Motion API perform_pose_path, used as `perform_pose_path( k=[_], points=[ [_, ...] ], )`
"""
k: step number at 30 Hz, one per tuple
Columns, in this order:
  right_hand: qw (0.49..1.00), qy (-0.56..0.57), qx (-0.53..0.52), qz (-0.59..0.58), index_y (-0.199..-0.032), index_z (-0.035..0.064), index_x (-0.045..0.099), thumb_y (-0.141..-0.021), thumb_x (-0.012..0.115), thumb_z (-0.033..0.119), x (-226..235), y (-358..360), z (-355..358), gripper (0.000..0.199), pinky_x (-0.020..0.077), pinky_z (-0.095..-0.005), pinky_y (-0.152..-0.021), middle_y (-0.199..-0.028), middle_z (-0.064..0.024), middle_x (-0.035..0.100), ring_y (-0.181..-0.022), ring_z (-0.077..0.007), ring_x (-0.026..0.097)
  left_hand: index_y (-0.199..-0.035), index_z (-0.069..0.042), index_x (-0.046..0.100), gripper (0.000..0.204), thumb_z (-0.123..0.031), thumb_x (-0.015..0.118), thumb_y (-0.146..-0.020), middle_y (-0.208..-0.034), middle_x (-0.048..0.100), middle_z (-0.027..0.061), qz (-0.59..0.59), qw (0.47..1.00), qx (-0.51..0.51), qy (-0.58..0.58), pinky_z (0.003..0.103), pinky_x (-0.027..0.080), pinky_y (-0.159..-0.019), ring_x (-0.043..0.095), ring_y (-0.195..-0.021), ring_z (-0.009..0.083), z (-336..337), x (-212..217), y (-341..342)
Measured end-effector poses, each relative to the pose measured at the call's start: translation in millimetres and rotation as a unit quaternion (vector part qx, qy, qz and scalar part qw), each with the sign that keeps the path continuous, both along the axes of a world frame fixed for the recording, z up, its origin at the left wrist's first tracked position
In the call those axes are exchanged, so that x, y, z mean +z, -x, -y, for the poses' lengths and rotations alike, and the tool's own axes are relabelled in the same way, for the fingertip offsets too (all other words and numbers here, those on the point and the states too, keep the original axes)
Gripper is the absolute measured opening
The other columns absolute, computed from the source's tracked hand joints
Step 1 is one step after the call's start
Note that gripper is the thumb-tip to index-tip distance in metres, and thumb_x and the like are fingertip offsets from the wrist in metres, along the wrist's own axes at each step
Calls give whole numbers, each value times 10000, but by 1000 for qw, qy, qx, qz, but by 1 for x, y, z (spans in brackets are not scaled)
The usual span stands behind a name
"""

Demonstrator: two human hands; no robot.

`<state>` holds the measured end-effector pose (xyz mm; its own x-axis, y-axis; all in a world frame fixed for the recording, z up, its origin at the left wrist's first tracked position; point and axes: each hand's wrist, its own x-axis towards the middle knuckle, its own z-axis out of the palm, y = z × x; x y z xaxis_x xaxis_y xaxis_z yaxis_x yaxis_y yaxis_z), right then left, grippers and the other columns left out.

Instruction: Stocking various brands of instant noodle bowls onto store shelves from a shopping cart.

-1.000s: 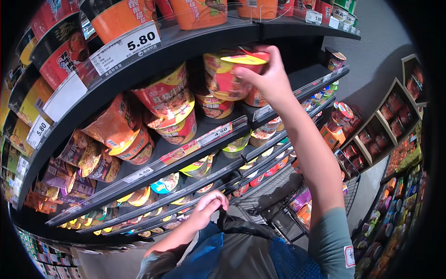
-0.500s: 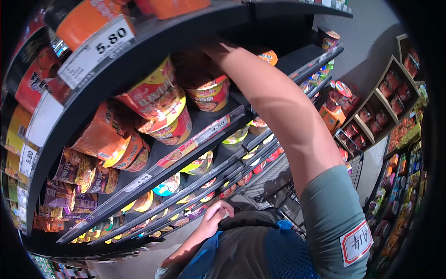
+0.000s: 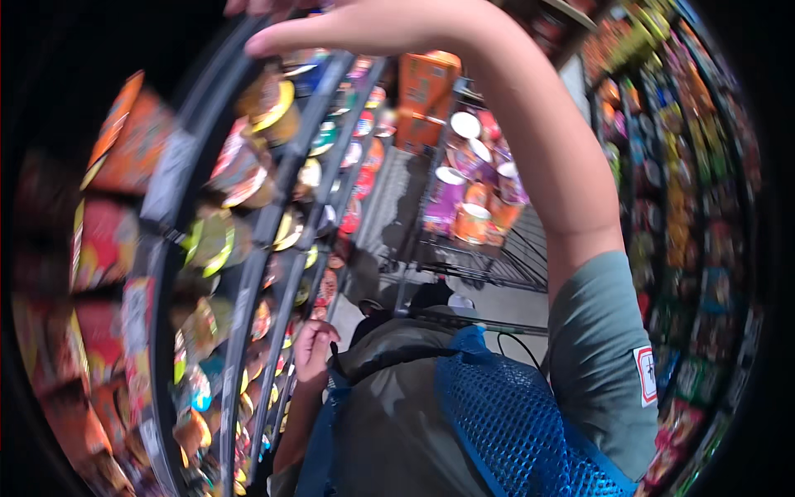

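On the sleeve we see a white patch with a red border and dark strokes, partly turned away. Along the shelf edge we find white tags and a reddish strip, too blurred for us to read. The orange box bears dark print we cannot make out.

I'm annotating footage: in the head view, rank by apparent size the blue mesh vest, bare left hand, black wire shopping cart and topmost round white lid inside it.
1. Black wire shopping cart and blue mesh vest: too close to rank
2. Bare left hand
3. Round white lid
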<state>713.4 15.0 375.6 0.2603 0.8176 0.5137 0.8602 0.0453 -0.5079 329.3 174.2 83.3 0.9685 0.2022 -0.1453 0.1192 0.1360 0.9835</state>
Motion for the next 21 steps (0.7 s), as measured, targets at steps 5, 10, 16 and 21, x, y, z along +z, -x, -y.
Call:
perform_pose_path(
  k=[5,10,16,21],
  points=[
    [926,-87,-327,-169,-1259,22,603,-959,669,234,-176,-62,255,373,499,-335,-903,-1122,-100,665,-987,-196,617,-933,-12,565,129,-117,531,-999,-874,594,55,-69,984,-117,-112,279,454,-773,560,-811,124,77,-15,-101],
    [721,198,-662,-63,-1296,124,539,-823,745,211,-418,26,463,524,480,-504,-959,-1228,-225,550,-1138,-431,556,-1006,-12,609,207,-213,639,-971,-822,613,45,-120,923,-324,-168,286,480,-721,563,-758,116,201,-92,-222],
    [769,169,-586,-190,-940,42,648,-790,660,56,-491,108,434,151,493,-471,-823,-938,-152,613,-937,-373,602,-1024,-34,671,286,-288,703,-896,-979,733,148,-168,866,-418,-216,356,536,-816,710,-915,253,336,-289,-310],
    [638,92,-610,-461,-1066,0,613,-843,668,165,-579,95,395,282,489,-465,-949,-1072,-226,632,-1061,-407,614,-1053,-53,671,316,-301,713,-863,-1056,669,171,-141,739,-456,-476,457,510,-902,645,-996,365,393,-305,-292]
  ],
)
